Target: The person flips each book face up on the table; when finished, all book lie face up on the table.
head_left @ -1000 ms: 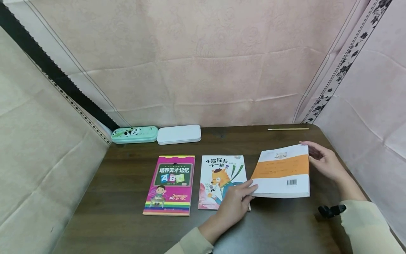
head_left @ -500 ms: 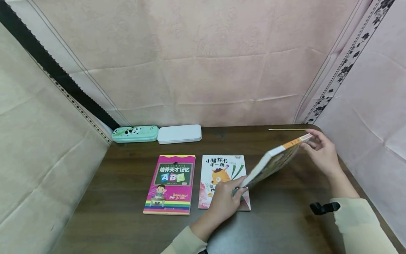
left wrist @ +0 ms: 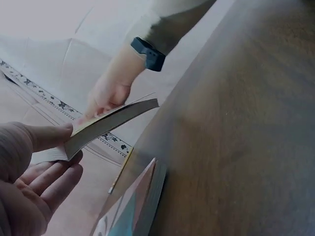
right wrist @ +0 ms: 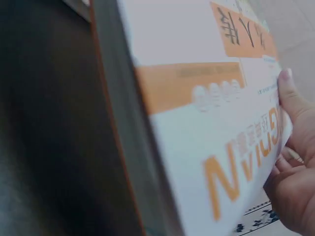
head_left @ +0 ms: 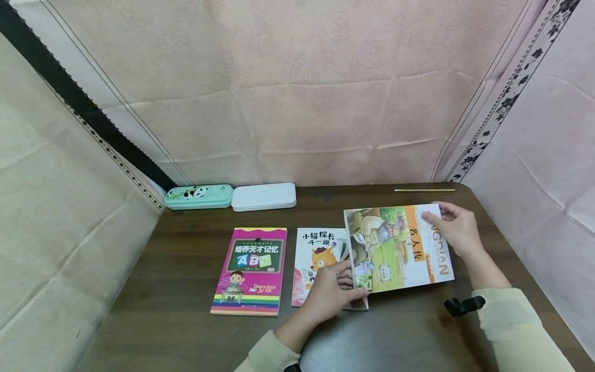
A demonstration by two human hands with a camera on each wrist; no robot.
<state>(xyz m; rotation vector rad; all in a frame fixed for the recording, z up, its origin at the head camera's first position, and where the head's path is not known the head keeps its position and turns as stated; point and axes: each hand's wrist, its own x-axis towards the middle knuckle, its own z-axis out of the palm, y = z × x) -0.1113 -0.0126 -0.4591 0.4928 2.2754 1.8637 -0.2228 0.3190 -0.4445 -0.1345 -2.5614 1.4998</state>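
Both hands pinch the illustrated book (head_left: 400, 248): left hand (head_left: 327, 297), right hand (head_left: 457, 232); page edges get shown only by wrist views, "ABC" is readable on the pink book (head_left: 251, 271).

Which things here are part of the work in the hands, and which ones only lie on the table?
In hand:
- picture book, held off the table
- left hand, gripping its near left corner
- right hand, holding its far right edge

Lying about:
- cat book, partly under the held one
- pink book
- green pencil case
- white case
- pencil
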